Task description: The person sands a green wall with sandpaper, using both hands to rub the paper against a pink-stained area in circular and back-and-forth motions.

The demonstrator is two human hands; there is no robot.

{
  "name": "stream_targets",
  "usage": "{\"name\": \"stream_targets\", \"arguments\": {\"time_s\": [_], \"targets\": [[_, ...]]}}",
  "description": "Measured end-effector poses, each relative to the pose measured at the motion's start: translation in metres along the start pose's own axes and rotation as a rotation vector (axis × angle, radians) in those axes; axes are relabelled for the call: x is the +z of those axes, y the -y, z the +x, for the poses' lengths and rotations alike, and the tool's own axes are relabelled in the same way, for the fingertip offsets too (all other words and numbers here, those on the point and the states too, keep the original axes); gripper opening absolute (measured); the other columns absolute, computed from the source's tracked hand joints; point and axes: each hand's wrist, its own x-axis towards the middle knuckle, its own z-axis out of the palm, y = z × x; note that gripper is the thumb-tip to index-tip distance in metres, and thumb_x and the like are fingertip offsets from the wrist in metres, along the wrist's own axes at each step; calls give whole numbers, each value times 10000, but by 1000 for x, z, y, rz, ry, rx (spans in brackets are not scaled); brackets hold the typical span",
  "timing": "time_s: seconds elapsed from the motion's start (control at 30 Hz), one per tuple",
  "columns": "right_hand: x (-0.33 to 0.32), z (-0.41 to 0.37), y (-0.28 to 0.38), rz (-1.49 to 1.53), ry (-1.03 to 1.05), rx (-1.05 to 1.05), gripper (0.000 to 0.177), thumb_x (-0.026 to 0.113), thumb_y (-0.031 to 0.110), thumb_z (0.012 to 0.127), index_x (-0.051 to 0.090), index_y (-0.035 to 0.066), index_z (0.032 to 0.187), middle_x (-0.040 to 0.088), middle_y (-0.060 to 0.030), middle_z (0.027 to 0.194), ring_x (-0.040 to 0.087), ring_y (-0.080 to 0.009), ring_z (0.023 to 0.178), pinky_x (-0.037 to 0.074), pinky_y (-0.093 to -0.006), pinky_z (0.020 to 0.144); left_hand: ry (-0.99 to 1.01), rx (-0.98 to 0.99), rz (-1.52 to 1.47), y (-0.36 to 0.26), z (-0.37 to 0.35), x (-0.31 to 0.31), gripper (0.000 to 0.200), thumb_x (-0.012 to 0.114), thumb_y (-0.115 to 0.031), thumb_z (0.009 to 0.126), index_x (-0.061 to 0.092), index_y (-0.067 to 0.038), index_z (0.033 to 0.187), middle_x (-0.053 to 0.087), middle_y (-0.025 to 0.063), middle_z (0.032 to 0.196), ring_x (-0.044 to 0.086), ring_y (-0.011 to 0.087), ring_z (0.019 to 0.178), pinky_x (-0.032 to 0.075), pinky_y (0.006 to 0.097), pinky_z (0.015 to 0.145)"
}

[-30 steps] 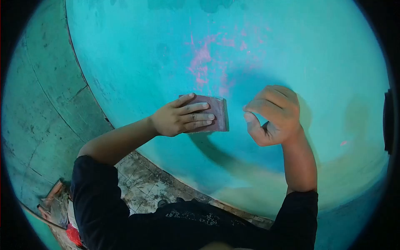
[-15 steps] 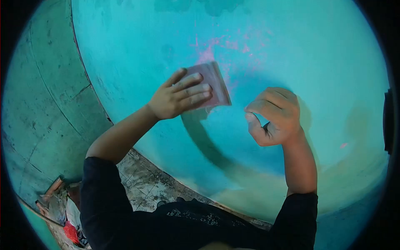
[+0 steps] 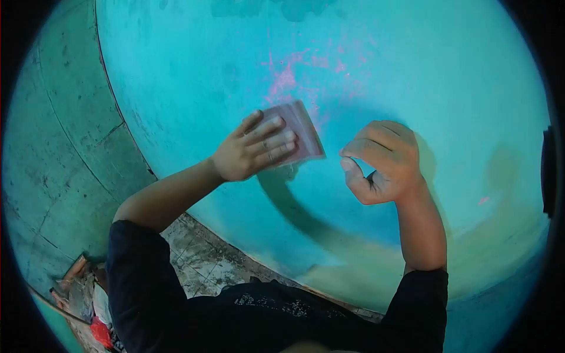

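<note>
My left hand (image 3: 242, 154) lies with its fingers spread over a pinkish-brown sheet of sandpaper (image 3: 305, 134), holding it against the turquoise wall (image 3: 471, 70). The sheet's darker edge faces right, and part of its face is hidden under the fingers. Just right of the sheet, my right hand (image 3: 385, 162) is curled at the wall, thumb and forefinger meeting in a ring with nothing showing inside. Above the sheet, pink scuffed patches (image 3: 283, 79) show through the turquoise paint.
A darker green wall (image 3: 65, 129) meets this one at the left. Below lies a stained tiled floor (image 3: 203, 259). Rubbish with a red plastic piece (image 3: 100, 332) sits in the lower left corner. A dark object (image 3: 548, 170) stands at the far right edge.
My left hand and the sandpaper have slid a little down the wall, uncovering more of the pink patch. My right hand keeps its curled shape, and the view has shifted slightly.
</note>
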Motion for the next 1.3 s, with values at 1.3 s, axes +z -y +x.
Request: {"name": "stream_targets", "arguments": {"time_s": [1.3], "targets": [[1,-1,2,-24,10,6,83,676,78,654,612,117,689,552,-12,651,549,-193,525,426,-314,478,-100,-68,46,10,4,-3,527,720,-211,809,618,-190,1325,592,-20,1381,485,257,1359,292,501,1180]]}}
